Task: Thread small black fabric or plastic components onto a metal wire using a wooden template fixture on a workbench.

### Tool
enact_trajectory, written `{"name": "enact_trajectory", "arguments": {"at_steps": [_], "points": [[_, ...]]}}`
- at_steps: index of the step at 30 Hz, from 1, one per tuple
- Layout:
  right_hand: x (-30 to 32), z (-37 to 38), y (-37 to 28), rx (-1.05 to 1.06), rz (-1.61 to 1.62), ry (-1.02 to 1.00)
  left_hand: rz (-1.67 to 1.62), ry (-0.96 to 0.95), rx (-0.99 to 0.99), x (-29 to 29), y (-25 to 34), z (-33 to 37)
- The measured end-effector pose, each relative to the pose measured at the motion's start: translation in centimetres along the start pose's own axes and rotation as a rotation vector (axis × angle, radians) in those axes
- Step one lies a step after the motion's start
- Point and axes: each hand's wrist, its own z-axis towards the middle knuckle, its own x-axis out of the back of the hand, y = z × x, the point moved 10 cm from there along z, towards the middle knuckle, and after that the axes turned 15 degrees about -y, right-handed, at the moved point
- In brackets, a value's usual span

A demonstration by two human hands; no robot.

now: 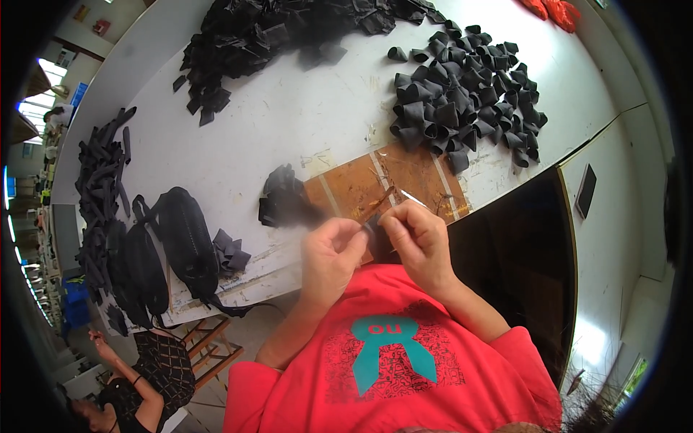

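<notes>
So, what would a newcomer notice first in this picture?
First, the two hands, left hand and right hand, meeting over a small black piece at the near edge of the white table. Next, a heap of folded black pieces lies far right, and flat black pieces lie at the far middle.

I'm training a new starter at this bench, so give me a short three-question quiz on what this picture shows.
1. True or false: both hands meet on one small black piece.
2. Which hand holds the thin brown stick? A) left hand B) right hand
3. Fill in: the heap of folded black pieces lies on the white ____.

Key: 1 true; 2 B; 3 table.
</notes>
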Motion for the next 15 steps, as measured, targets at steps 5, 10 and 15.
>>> {"name": "enact_trajectory", "arguments": {"at_steps": [5, 10, 15], "points": [[0.3, 0.1, -3.5, 0.125, -0.171, -0.013, -0.047, 0.142, -0.135, 0.1, 1.4, -0.5], [0.3, -0.5, -3.3, 0.252, -0.243, 0.026, 0.24, 0.105, -0.243, -0.7, 2.4, -0.5], [-1.4, -0.4, -3.8, 0.312, -0.529, 0.076, 0.817, 0.345, -0.509, -1.7, 5.1, -2.2]]}}
